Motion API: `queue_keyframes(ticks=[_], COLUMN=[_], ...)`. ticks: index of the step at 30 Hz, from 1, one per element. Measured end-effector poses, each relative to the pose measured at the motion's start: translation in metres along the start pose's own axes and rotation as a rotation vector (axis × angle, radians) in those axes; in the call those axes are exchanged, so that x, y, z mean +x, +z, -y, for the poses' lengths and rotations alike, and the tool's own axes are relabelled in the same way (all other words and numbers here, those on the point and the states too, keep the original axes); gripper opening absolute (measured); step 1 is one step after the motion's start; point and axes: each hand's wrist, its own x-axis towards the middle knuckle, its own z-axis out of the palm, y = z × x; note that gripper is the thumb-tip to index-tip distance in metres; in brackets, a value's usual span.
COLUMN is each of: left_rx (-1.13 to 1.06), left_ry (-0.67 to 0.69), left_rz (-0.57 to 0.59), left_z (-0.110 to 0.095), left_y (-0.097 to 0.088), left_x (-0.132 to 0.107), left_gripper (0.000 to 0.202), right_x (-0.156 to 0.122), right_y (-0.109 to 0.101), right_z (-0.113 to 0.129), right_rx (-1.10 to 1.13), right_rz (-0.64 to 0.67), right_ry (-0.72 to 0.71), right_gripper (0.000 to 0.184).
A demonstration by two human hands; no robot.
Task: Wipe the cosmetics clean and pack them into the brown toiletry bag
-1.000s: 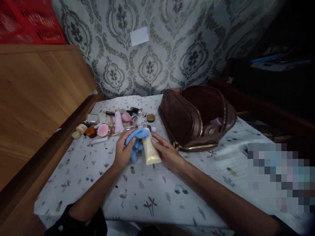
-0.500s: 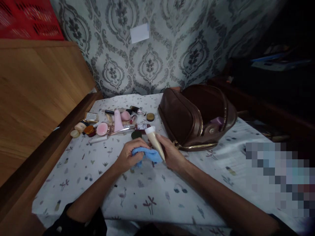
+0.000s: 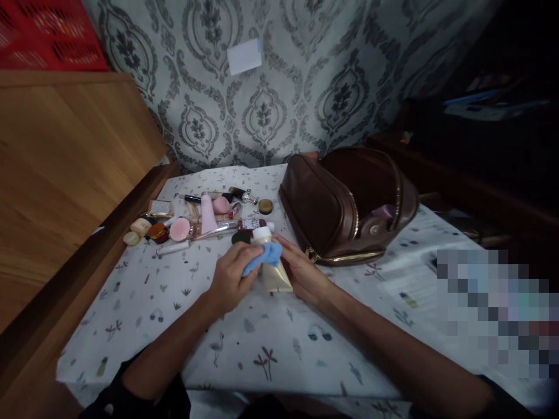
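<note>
My left hand (image 3: pixel 231 278) is closed on a blue cloth (image 3: pixel 265 256) and presses it across the upper part of a cream-coloured tube (image 3: pixel 276 278). My right hand (image 3: pixel 301 272) grips that tube from the right side, its white cap (image 3: pixel 262 233) pointing away from me. Both hands rest low over the patterned tablecloth (image 3: pixel 244 331), just left of an open brown leather pouch (image 3: pixel 345 206).
Several cosmetics lie in a cluster behind the hands: a pink tube (image 3: pixel 208 215), a pink round compact (image 3: pixel 180 229), small jars (image 3: pixel 142 227), pencils and a dark round lid (image 3: pixel 266 206). A wooden headboard (image 3: pixel 65 174) runs along the left. Patterned wallpaper (image 3: pixel 279 87) stands behind the table.
The tube has been turned and lowered from standing tilted to lying nearly flat. The cloth moved from beneath the tube up over its neck.
</note>
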Motion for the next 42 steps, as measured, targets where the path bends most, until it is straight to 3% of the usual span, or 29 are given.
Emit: queue_keyframes(ticks=[5, 8, 10, 13, 18, 21, 24, 27, 29, 33, 38, 40, 42], left_rx=[-0.149, -0.164, -0.098, -0.015, -0.109, -0.288, -0.371, -0.263, -0.189, -0.139, -0.233, -0.271, -0.288], left_ry=[0.085, -0.05, -0.159, -0.179, -0.009, 0.007, -0.14, -0.353, -0.402, -0.247, -0.047, -0.036, -0.099], left_rz=[0.13, 0.024, -0.083, -0.131, 0.032, 0.151, 0.154, 0.002, -0.067, -0.003, 0.274, 0.311, 0.275], left_z=[-0.007, -0.005, 0.0, 0.007, 0.005, 0.0, -0.001, 0.001, 0.004, 0.007, 0.0, -0.003, -0.004], left_y=[-0.002, -0.004, -0.004, -0.004, -0.003, -0.005, -0.008, -0.008, -0.007, -0.005, -0.003, -0.002, -0.002], left_x=[0.003, 0.004, 0.004, 0.002, 0.002, 0.003, 0.003, 0.003, 0.003, 0.003, 0.002, 0.002, 0.003], left_gripper=[0.017, 0.016, 0.018, 0.02, 0.018, 0.016, 0.014, 0.016, 0.017, 0.017, 0.013, 0.013, 0.013], right_x=[0.005, 0.003, 0.001, -0.002, 0.001, 0.005, 0.008, 0.006, 0.005, 0.003, 0.005, 0.005, 0.003], right_y=[-0.006, -0.005, -0.003, 0.0, -0.002, -0.006, -0.008, -0.006, -0.004, -0.003, -0.007, -0.006, -0.004], right_z=[0.003, 0.004, 0.004, 0.004, 0.005, 0.005, 0.004, 0.002, 0.0, -0.002, 0.003, 0.006, 0.009], right_rx=[0.015, 0.024, 0.015, -0.023, -0.022, 0.002, 0.001, -0.014, -0.022, -0.044, -0.008, 0.019, 0.044], right_rz=[0.036, 0.054, 0.029, 0.025, -0.011, -0.083, -0.109, -0.096, -0.082, -0.062, -0.076, -0.075, -0.071], right_ry=[0.051, 0.139, 0.113, 0.073, 0.044, 0.034, 0.009, 0.009, 0.05, 0.091, 0.055, 0.092, 0.141], right_gripper=[0.035, 0.038, 0.034, 0.035, 0.037, 0.034, 0.032, 0.03, 0.029, 0.032, 0.039, 0.036, 0.031])
